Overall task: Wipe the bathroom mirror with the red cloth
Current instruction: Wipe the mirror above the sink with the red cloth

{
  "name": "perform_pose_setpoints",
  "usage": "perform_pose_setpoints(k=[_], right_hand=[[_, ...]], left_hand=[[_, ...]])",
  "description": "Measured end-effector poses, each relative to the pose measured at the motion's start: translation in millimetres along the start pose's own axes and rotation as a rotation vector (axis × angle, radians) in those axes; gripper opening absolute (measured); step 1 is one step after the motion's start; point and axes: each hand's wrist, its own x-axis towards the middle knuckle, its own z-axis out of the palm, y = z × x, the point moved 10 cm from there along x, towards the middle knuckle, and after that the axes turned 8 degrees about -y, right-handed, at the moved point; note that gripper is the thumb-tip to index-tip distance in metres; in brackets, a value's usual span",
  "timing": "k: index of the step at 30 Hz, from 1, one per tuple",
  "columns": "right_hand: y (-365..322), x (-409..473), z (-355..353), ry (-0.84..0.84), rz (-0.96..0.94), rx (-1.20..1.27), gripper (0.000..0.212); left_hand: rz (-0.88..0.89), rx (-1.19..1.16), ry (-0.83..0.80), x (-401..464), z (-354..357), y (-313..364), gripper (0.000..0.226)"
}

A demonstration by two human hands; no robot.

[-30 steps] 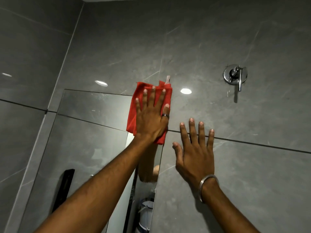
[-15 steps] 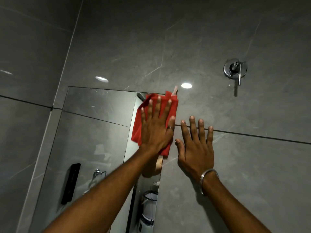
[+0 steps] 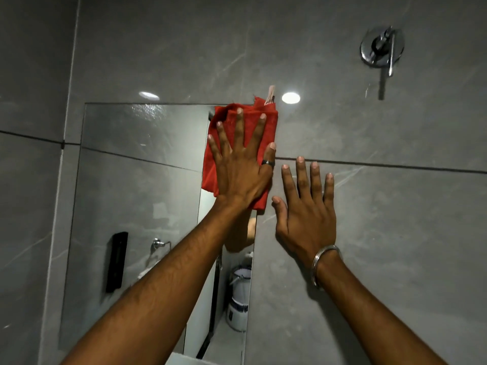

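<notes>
Our left hand (image 3: 241, 171), fingers spread flat, presses the red cloth (image 3: 266, 127) on the mirror's (image 3: 137, 180) upper-right corner; our right hand (image 3: 305, 212), flat and empty, rests right of the mirror.

Two hands: left hand (image 3: 241, 177), right hand (image 3: 305, 217). One red cloth (image 3: 266, 127). One mirror (image 3: 137, 196). One chrome wall valve (image 3: 381, 47). One ring (image 3: 267, 162), on left hand. One metal bangle (image 3: 320, 262), on right wrist. Two round light reflections on tiles.
</notes>
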Motion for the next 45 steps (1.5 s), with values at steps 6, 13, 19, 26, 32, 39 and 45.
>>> perform_pose_setpoints(k=[6, 13, 19, 26, 32, 39, 45], right_hand=[[-12, -34, 2, -0.042, -0.035, 0.048, 0.07], [-16, -95, 15, -0.084, -0.065, 0.133, 0.075], [-19, -144, 26, -0.141, -0.095, 0.087, 0.068], [-27, -167, 32, -0.1, -0.164, 0.052, 0.064], [-29, -168, 35, -0.141, -0.157, 0.027, 0.065], [-27, -162, 35, -0.207, -0.144, 0.027, 0.069], [-13, -101, 14, -0.161, -0.097, 0.092, 0.071]], left_hand=[[-0.038, 0.024, -0.021, -82, 24, -11, 0.071], [-0.085, 0.072, -0.049, -170, 53, -24, 0.069], [-0.082, 0.034, -0.086, -287, 93, -44, 0.068], [-0.096, -0.019, -0.099, -397, 128, -61, 0.068], [-0.104, -0.076, -0.126, -442, 137, -66, 0.064], [-0.129, 0.011, -0.155, -397, 123, -60, 0.066], [-0.113, 0.009, -0.15, -290, 96, -42, 0.066]])
